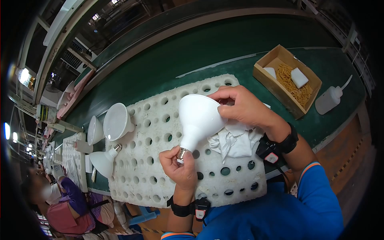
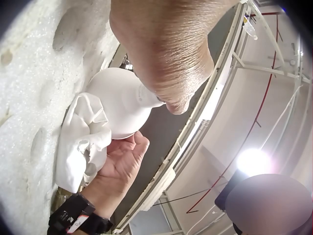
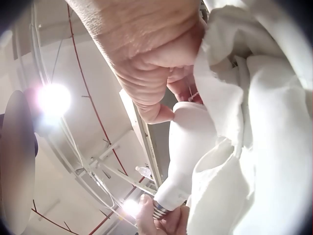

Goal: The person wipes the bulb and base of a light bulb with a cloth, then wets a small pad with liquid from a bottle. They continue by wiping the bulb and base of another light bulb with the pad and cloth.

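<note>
Both hands hold a white flared lamp bulb (image 1: 199,118) above a perforated foam board (image 1: 140,168). The left hand (image 1: 179,167) pinches its metal screw base (image 1: 182,154) between thumb and fingers. At the wide rim, the right hand (image 1: 240,105) grips the edge, thumb on the outer side. A crumpled white cloth (image 1: 236,143) lies on the board below the right hand; the right wrist view shows the cloth (image 3: 264,142) close beside the bulb (image 3: 188,137). In the left wrist view the bulb (image 2: 120,100) spans between the two hands.
Several similar bulbs, one a lamp (image 1: 117,122) with its face up, stand or lie at the board's left. A wooden box (image 1: 262,76) with yellowish pieces and white blocks sits back right, beside a squeeze bottle (image 1: 329,100). Another person (image 1: 66,204) is at the lower left.
</note>
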`<state>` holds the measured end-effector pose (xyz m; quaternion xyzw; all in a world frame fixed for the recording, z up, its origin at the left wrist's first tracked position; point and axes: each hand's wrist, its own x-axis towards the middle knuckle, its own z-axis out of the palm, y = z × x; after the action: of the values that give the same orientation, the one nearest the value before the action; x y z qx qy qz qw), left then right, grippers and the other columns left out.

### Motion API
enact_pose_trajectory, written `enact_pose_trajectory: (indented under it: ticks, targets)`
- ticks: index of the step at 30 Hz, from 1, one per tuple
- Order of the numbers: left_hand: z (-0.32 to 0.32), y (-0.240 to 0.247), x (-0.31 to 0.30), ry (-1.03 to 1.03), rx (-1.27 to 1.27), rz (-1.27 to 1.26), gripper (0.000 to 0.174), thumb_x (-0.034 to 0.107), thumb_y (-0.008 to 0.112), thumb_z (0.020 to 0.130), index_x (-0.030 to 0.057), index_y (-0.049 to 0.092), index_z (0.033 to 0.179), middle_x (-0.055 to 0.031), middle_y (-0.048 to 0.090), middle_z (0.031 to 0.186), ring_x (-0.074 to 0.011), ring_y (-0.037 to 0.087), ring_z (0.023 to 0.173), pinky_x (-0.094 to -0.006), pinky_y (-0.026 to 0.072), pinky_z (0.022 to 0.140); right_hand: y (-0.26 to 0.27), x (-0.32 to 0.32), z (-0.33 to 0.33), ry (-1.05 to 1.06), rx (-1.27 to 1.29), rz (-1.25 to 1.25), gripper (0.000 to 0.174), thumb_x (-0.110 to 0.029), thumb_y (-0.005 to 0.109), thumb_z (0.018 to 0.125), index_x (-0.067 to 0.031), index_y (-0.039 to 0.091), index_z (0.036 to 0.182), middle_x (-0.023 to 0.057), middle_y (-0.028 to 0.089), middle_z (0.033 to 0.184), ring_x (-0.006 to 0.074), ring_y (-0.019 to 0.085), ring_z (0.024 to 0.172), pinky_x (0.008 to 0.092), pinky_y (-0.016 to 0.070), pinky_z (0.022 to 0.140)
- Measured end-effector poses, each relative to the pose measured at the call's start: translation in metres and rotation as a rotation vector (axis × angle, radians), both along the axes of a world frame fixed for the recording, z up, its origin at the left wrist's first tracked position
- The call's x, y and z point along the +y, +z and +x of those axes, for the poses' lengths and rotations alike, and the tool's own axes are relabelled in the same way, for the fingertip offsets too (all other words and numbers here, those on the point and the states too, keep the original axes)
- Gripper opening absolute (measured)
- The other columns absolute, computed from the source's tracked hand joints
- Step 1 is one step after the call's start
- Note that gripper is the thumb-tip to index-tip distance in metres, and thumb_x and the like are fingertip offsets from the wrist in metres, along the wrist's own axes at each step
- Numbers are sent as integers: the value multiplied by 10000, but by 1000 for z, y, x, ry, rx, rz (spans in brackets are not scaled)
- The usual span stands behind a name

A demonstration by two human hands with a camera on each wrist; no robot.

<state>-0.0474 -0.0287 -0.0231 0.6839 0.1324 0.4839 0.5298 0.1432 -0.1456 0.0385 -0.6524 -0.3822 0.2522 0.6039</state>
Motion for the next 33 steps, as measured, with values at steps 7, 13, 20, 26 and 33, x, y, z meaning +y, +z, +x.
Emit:
enact_pose_trajectory:
  ticks: [7, 13, 20, 26, 33]
  targets:
    - [1, 2, -1, 7, 4, -3, 217, 121, 584, 860, 34, 413, 961, -23, 480, 699, -50, 417, 506, -177, 363, 472, 0, 1, -3, -5, 92, 13, 374, -139, 582, 717, 3, 656, 1055, 74, 628, 845, 118, 554, 722, 245, 453, 648]
    - [0, 1, -1, 20, 17, 16, 226, 126, 587, 856, 34, 408, 959, -27, 480, 698, -54, 421, 510, -179, 360, 473, 3, -1, 0, 22, 39, 8, 395, -143, 592, 708, 10, 651, 1068, 66, 621, 847, 110, 554, 738, 242, 451, 658]
    - [-7, 0, -1, -64, 28, -127, 239, -15, 584, 800, -7, 422, 976, -51, 458, 868, -54, 439, 708, -184, 411, 647, 0, 0, -1, 23, 69, -13, 408, -141, 591, 703, 5, 648, 1080, 68, 623, 860, 105, 550, 735, 235, 448, 660]
    - [-7, -1, -1, -61, 44, -136, 238, -10, 589, 808, -6, 422, 978, -49, 459, 869, -56, 448, 717, -185, 413, 651, 5, 0, -4, 11, 76, -21, 418, -138, 582, 702, 10, 639, 1089, 65, 641, 872, 96, 545, 706, 234, 451, 653]
    - [1, -1, 1, 7, 7, 39, 203, 118, 562, 879, 36, 402, 973, -40, 493, 719, -59, 428, 514, -187, 365, 469, -2, 2, -5, 10, -37, -3, 448, -147, 582, 702, 4, 618, 1123, 91, 629, 928, 131, 560, 759, 251, 456, 701]
